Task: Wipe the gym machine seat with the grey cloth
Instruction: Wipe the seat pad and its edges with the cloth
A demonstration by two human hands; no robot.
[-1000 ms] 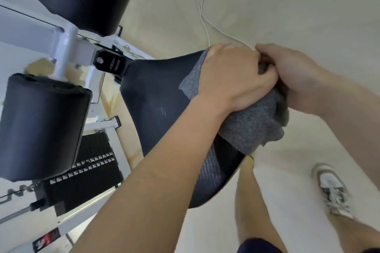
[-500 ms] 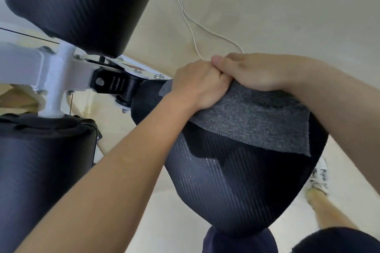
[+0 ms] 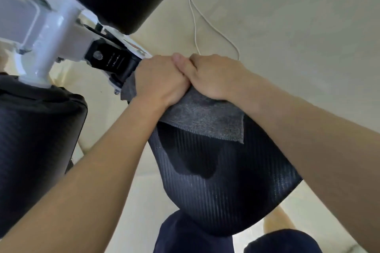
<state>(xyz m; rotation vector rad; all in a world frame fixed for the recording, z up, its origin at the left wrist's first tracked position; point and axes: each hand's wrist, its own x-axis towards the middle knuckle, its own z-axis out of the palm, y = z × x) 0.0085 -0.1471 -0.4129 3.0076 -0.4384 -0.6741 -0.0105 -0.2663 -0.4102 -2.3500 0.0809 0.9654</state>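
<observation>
Both the left hand (image 3: 161, 80) and right hand (image 3: 211, 76) clamp the cloth (image 3: 202, 121) at the seat's (image 3: 222, 187) 12 o'clock end, its unwiped length running toward 6 o'clock.

Single head-worn wide-angle view, looking steeply down and forward, very close over the seat (image 3: 222, 187). Both forearms enter from bottom corners. Floor (image 3: 298, 26) fills upper right, machine frame (image 3: 51, 33) upper left. No second view.
</observation>
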